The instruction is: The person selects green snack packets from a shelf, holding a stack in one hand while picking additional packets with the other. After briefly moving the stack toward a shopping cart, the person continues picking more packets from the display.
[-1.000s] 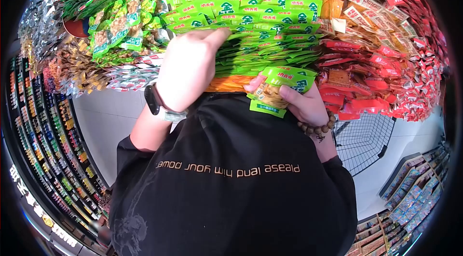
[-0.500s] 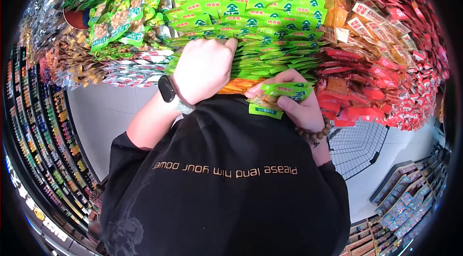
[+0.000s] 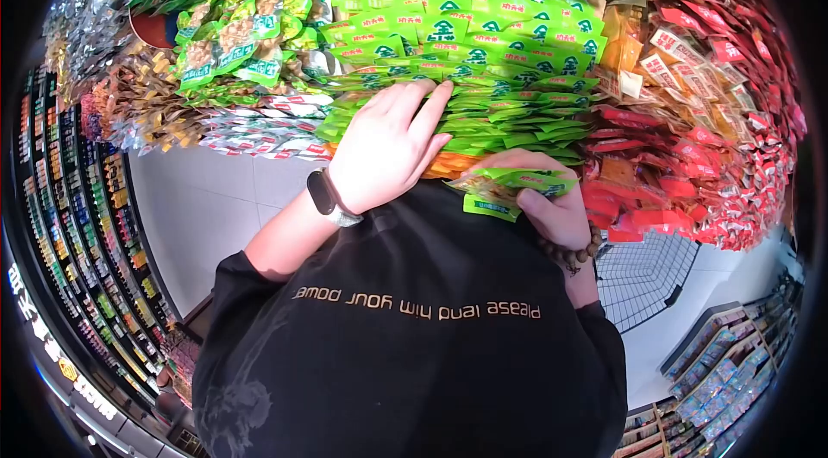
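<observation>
My left hand point(image 3: 384, 152), with a black watch on its wrist, lies flat with fingers spread on the front of a pile of bright green snack packets point(image 3: 483, 44). My right hand point(image 3: 552, 212), wearing a bead bracelet, holds one green snack packet point(image 3: 504, 186) just below the pile, close to my black shirt point(image 3: 414, 329). The packet is tilted nearly flat, and part of it is hidden by my fingers.
Red packets point(image 3: 690, 139) fill the display to the right. Green packets of nuts point(image 3: 233, 35) and silvery packets point(image 3: 259, 134) lie to the left. A wire shopping cart point(image 3: 642, 272) stands at lower right. Stocked shelves point(image 3: 78, 225) run along the left aisle.
My left hand's fingers came out of the green pile and now lie spread on its front. My right hand drew the packet slightly down and tilted it flatter.
</observation>
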### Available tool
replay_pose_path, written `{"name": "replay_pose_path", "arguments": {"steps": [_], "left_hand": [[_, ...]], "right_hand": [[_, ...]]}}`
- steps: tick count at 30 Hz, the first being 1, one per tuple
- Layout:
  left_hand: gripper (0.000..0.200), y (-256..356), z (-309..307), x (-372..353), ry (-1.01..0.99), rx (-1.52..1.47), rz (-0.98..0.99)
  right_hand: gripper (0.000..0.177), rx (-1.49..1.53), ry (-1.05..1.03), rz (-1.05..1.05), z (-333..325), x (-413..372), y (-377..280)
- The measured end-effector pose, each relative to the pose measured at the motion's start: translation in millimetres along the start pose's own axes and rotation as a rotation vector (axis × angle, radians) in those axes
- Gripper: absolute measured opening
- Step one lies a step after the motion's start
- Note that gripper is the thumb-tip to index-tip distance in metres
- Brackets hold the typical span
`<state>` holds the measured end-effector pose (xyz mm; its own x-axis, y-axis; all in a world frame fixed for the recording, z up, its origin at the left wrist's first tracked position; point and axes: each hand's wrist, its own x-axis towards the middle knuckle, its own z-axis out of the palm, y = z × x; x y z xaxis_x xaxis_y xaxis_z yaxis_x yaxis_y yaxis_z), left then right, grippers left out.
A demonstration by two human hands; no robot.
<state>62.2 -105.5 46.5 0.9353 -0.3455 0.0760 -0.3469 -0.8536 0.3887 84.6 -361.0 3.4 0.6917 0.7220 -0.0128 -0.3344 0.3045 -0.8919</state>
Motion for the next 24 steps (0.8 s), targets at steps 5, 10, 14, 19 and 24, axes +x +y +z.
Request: {"name": "replay_pose_path", "arguments": {"steps": [5,10,14,19,24], "left_hand": [[0.043,3.7,-23.5,1.0,0.15,-0.283,0.089],[0.027,9.6,-23.4,0.5,0.002,-0.61,0.111],[0.021,-7.3,-50.2,-2.9,0.23,-0.409,0.027],[0.024,-51.0,-74.6,8.5,0.738,-0.642,-0.144],[0.025,-69.3,-67.0,16.8,0.609,-0.381,-0.243]], "right_hand": [[0.041,-0.076,0.066,0.082,9.4,2.3,-11.9],[0.043,-0.099,0.061,0.151,15.3,3.9,-15.1],[0.04,-0.009,0.086,0.196,11.3,-0.6,-6.6],[0.035,0.071,0.113,0.181,14.7,-1.0,-6.4],[0.036,0.074,0.123,0.199,8.2,-3.3,0.3]]}}
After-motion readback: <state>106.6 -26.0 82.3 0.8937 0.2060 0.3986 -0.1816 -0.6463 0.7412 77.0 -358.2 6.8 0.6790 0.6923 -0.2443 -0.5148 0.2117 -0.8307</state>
